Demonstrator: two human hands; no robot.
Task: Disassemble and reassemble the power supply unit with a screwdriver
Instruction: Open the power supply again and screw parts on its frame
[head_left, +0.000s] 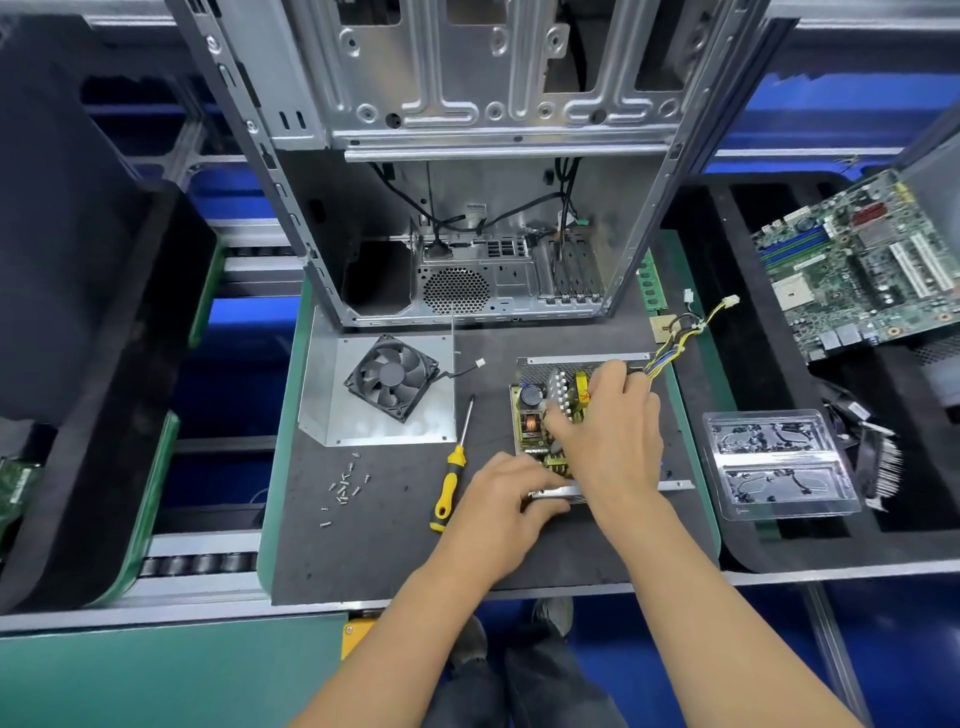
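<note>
Right hand (608, 431) grips the circuit board (535, 426); left hand (498, 493) holds the casing (675, 486). Lift evenly, sparing the cables (675, 343).

I am finding no legible text, brand or number anywhere in view. I am seeing red marks on a yellow component (583, 391) of the power supply unit (540, 415), and a white label (475, 208) inside the computer case (467, 156); both are too blurred to read.

Mat (379, 551) bears screwdriver (451, 470), screws (344, 486), fan (392, 376).
</note>
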